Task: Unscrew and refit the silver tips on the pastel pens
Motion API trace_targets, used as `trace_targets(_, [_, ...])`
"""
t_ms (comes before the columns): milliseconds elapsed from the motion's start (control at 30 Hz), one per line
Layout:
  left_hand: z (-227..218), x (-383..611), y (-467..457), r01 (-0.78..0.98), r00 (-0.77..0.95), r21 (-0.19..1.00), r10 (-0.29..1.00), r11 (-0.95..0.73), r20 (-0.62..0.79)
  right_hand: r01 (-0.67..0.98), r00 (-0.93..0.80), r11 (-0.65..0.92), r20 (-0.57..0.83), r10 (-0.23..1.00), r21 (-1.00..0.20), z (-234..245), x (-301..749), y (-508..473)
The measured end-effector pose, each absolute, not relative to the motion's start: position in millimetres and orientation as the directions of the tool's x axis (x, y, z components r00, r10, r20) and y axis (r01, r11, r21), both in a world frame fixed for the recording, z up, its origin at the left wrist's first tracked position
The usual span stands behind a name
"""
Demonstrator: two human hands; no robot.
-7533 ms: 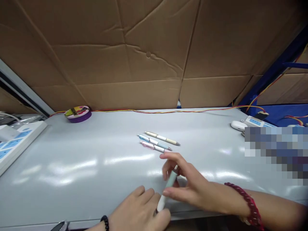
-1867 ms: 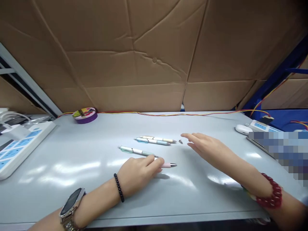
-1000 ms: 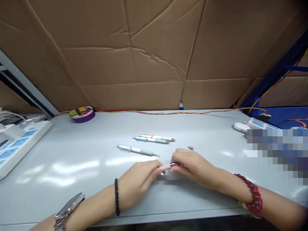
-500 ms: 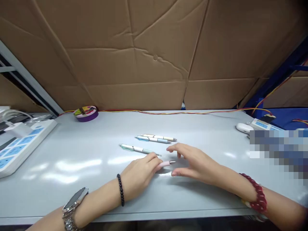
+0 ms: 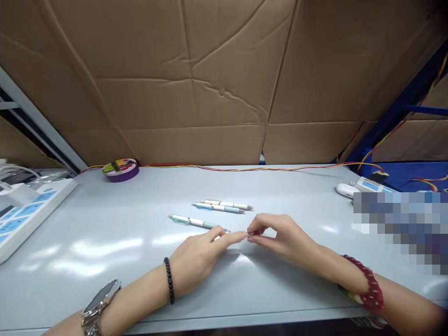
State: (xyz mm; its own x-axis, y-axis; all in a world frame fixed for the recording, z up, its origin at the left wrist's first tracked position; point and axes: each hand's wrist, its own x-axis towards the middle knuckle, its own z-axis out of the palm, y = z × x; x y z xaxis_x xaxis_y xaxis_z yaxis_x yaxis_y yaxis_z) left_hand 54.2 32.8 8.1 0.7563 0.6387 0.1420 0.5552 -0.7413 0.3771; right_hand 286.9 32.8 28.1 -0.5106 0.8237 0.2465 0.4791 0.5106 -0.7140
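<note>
Over the near middle of the table, my left hand (image 5: pixel 199 259) is closed on a pen, its index finger stretched along the barrel. That pen is mostly hidden; only its metal tip (image 5: pixel 250 235) shows now. My right hand (image 5: pixel 280 235) pinches this tip between thumb and fingers. Just beyond my left hand lies a green and white pen (image 5: pixel 196 222), its lower end partly behind my fingers. Farther back, a blue and white pen (image 5: pixel 219 207) rests against a cream and white pen (image 5: pixel 229 204), nearly parallel.
A purple-edged tape roll (image 5: pixel 121 171) lies at the back left. Power strips stand on the left (image 5: pixel 37 212) and at the back right (image 5: pixel 373 185), near a white rounded object (image 5: pixel 346 190). Red and yellow wires (image 5: pixel 217 168) run along the cardboard wall (image 5: pixel 196 102).
My right hand has closed from an open reach onto the tip of the pen. My left index finger has stretched forward over the pink pen, covering its barrel. The view has shifted slightly.
</note>
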Motion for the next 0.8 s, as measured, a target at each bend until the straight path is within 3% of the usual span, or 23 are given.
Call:
trace_targets(133, [12, 53, 31, 0.584, 0.755, 0.286, 0.638, -0.759, 0.151, 0.444, -0.499, 0.502, 0.261, 0.826, -0.742, 33, 287, 28])
trace_targets(300, [17, 48, 37, 0.585, 0.795, 0.091, 0.592, -0.806, 0.134, 0.444, -0.499, 0.536, 0.298, 0.813, -0.718, 36, 287, 27])
trace_targets(433, [20, 38, 51, 0.582, 0.808, -0.029, 0.573, -0.813, 0.134, 0.644, -0.496, 0.54, 0.242, 0.834, -0.542, 32, 295, 39])
trace_targets(567, [18, 33, 66, 0.55, 0.823, -0.013, 0.54, -0.835, 0.178, 0.776, -0.513, 0.541, 0.173, 0.841, -0.324, 24, 304, 50])
trace_targets(800, [13, 31, 68, 0.556, 0.788, 0.043, 0.543, -0.83, 0.29, 0.815, -0.522, 0.548, 0.173, 0.835, -0.187, 22, 303, 57])
